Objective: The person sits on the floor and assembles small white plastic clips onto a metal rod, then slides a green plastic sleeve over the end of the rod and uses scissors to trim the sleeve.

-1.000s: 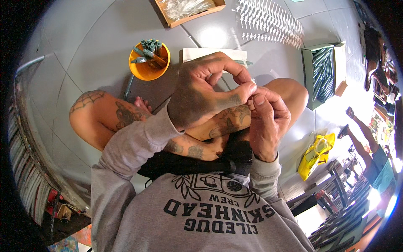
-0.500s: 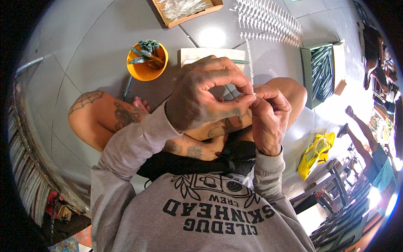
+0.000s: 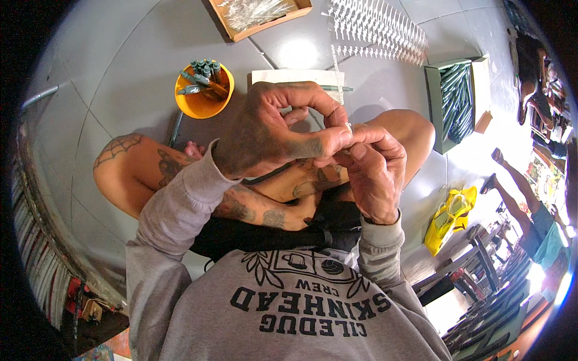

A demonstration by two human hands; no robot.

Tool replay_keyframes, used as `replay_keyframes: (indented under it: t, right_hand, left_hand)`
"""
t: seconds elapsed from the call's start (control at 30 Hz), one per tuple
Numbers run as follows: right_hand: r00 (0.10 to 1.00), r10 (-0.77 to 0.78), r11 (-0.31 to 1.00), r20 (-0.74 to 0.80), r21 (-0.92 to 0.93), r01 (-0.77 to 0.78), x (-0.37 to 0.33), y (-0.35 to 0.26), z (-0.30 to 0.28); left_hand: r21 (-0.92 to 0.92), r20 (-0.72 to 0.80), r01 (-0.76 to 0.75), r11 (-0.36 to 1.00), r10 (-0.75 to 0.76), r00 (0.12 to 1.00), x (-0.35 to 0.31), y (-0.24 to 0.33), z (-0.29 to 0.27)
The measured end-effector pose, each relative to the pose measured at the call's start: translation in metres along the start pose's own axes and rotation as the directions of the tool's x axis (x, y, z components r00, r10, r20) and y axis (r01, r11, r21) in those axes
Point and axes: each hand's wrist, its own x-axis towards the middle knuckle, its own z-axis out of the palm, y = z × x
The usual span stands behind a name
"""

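On the floor (image 3: pixel 129 81), a yellow cup (image 3: pixel 189 110) is holding green pens upright and leaning against its rim. An open cardboard tray (image 3: pixel 265 31) of clear strips is lying farther off. The left hand (image 3: pixel 277 132) is pinching 1 narrow clear strip (image 3: pixel 336 66) between thumb and index finger; the strip is extending away past the right edge of a pale board (image 3: pixel 294 77). 1 green pen (image 3: pixel 340 88) is projecting over that edge. The right hand (image 3: pixel 376 171) is pressing thumb and index finger together beside the strip's near end; any item between them is staying hidden. An open box (image 3: pixel 431 99) is containing green pens, and a yellow bag (image 3: pixel 450 222) is lying nearer.
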Motion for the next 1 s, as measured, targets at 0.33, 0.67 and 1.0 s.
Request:
replay_keyframes:
  t: [0.33,0.67,1.0]
  right_hand:
    - [0.998,-0.044,0.997,-0.034,-0.061,0.042,0.002,0.0,0.001]
    - [0.992,-0.092,0.983,-0.083,-0.164,0.077,0.001,0.0,-0.001]
    - [0.978,-0.152,0.955,-0.141,-0.276,0.109,0.001,0.0,0.005]
  left_hand:
    - [-0.115,-0.042,-0.04,0.993,0.035,0.998,0.0,0.003,0.007]
    - [0.04,-0.095,-0.281,0.959,0.283,0.954,0.004,-0.001,0.01]
    - [0.216,-0.081,-0.289,0.933,0.313,0.946,0.002,0.0,0.01]
